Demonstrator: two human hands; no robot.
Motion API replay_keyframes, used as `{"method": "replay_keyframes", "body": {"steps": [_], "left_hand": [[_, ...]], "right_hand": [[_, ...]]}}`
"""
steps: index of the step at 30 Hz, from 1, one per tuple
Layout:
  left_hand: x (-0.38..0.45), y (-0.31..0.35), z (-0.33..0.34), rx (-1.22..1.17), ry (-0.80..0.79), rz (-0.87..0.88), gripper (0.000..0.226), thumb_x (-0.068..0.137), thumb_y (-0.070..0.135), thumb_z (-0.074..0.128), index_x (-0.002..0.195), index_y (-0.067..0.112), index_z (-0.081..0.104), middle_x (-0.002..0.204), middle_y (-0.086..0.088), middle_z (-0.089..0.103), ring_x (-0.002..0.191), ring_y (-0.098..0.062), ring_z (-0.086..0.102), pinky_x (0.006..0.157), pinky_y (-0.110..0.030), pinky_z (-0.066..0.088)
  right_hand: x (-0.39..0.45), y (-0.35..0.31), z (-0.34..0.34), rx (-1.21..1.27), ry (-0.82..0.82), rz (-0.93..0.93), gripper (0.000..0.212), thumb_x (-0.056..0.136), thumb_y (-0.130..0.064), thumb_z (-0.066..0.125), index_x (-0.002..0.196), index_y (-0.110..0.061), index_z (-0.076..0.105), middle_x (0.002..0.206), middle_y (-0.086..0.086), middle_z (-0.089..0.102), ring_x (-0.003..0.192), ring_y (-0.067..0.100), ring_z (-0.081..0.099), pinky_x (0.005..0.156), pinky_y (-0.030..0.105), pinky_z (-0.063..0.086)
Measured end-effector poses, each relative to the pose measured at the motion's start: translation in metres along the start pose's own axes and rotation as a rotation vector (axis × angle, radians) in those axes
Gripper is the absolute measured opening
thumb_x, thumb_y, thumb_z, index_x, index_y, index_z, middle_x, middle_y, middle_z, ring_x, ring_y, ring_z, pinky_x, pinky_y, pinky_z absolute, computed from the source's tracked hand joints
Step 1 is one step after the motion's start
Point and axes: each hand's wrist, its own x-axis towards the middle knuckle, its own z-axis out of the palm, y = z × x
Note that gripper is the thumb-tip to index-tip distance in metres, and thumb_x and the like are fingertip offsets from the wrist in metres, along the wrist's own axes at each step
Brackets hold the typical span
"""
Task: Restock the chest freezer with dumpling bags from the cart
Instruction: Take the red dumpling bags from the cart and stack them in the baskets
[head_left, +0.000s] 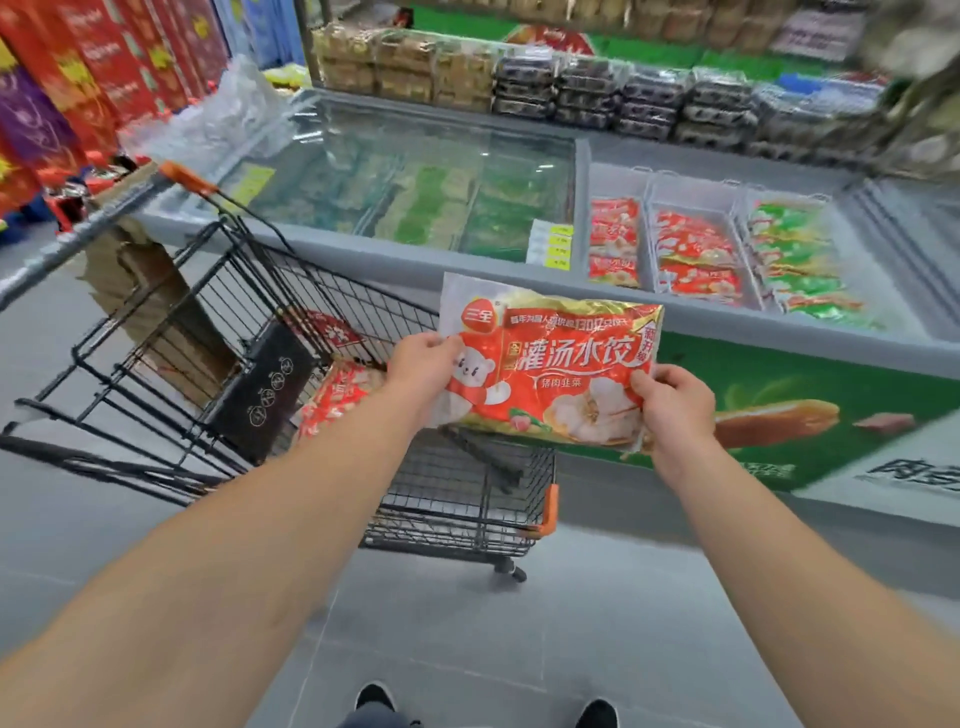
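At left of the frame the cart holds more bags. At centre, the left hand and right hand each grip an end of one bag, held above the cart with its long axis across the frame, print upright. The carry step seems underway; next it likely needs lifting into the freezer bins at right.

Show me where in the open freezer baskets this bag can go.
The held bag matches the red bags. The left basket and middle basket show bare room along their far ends. The right basket's green bags look fuller. The glass lid covers the rest.
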Motion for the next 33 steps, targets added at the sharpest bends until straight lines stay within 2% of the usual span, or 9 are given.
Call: {"method": "replay_keyframes", "body": {"steps": [4,7,16,19,21,25,27,31,33], "left_hand": [[-0.021,0.008,0.078,0.019,-0.034,0.024,0.024,0.093,0.027,0.063,0.071,0.021,0.057,0.072,0.0,0.067,0.074,-0.022,0.068,0.082,-0.048,0.058],[-0.039,0.016,0.149,-0.01,-0.043,-0.007,0.014,0.094,0.026,0.066,0.082,0.02,0.062,0.081,0.0,0.071,0.075,-0.019,0.071,0.078,-0.039,0.061],[-0.046,0.044,0.283,0.073,-0.065,0.027,0.017,0.093,0.028,0.065,0.077,0.025,0.065,0.092,-0.001,0.072,0.088,-0.022,0.07,0.086,-0.043,0.059],[-0.031,0.047,0.303,0.084,-0.102,0.007,0.007,0.08,0.023,0.078,0.08,0.018,0.073,0.088,-0.005,0.075,0.086,-0.025,0.072,0.078,-0.038,0.061],[-0.011,0.048,0.318,0.089,-0.089,-0.036,0.019,0.071,0.025,0.084,0.084,0.015,0.074,0.089,-0.006,0.076,0.085,-0.027,0.073,0.08,-0.041,0.061],[0.044,0.053,0.35,0.167,-0.059,-0.052,0.012,0.082,0.026,0.074,0.087,0.016,0.074,0.095,-0.008,0.074,0.091,-0.026,0.069,0.087,-0.042,0.059],[0.07,0.065,0.362,0.176,-0.053,-0.057,0.015,0.087,0.024,0.067,0.076,0.015,0.071,0.093,-0.009,0.074,0.086,-0.023,0.069,0.082,-0.038,0.059],[0.133,0.093,0.379,0.16,-0.039,-0.067,0.02,0.094,0.022,0.06,0.077,0.013,0.066,0.086,-0.005,0.072,0.079,-0.018,0.068,0.061,-0.028,0.052],[0.164,0.105,0.384,0.141,-0.045,-0.097,0.02,0.095,0.021,0.061,0.077,0.014,0.065,0.088,-0.006,0.074,0.081,-0.02,0.07,0.069,-0.032,0.057]], "right_hand": [[0.032,0.011,-0.075,0.018,0.025,0.011,0.008,0.095,-0.018,0.064,0.09,-0.013,0.068,0.093,0.001,0.074,0.093,0.023,0.069,0.089,0.05,0.057],[0.066,0.016,-0.138,0.056,0.021,0.012,0.008,0.095,-0.015,0.064,0.088,-0.011,0.066,0.094,0.004,0.073,0.097,0.025,0.07,0.091,0.049,0.056],[0.157,0.02,-0.241,0.089,0.022,0.091,0.01,0.095,-0.014,0.065,0.085,-0.015,0.065,0.095,0.003,0.072,0.095,0.024,0.068,0.092,0.048,0.055],[0.184,0.022,-0.245,0.064,0.005,0.106,0.009,0.094,-0.015,0.065,0.085,-0.017,0.067,0.094,0.003,0.073,0.092,0.025,0.069,0.091,0.049,0.056],[0.209,0.021,-0.243,0.044,-0.013,0.125,0.01,0.093,-0.015,0.065,0.084,-0.017,0.067,0.093,0.003,0.073,0.092,0.026,0.07,0.091,0.05,0.056],[0.267,0.013,-0.227,0.008,-0.044,0.17,0.008,0.093,-0.016,0.066,0.086,-0.014,0.069,0.091,0.005,0.075,0.09,0.027,0.071,0.089,0.05,0.057],[0.301,0.005,-0.211,0.006,-0.064,0.179,0.008,0.093,-0.014,0.066,0.086,-0.012,0.069,0.091,0.006,0.074,0.09,0.027,0.071,0.089,0.049,0.057],[0.367,-0.022,-0.175,0.0,-0.077,0.17,0.013,0.095,-0.014,0.063,0.083,-0.013,0.066,0.086,0.002,0.071,0.085,0.022,0.068,0.084,0.04,0.056],[0.394,-0.036,-0.156,-0.025,-0.108,0.155,0.012,0.096,-0.016,0.063,0.085,-0.011,0.066,0.087,0.002,0.071,0.085,0.02,0.066,0.08,0.037,0.055]]}}
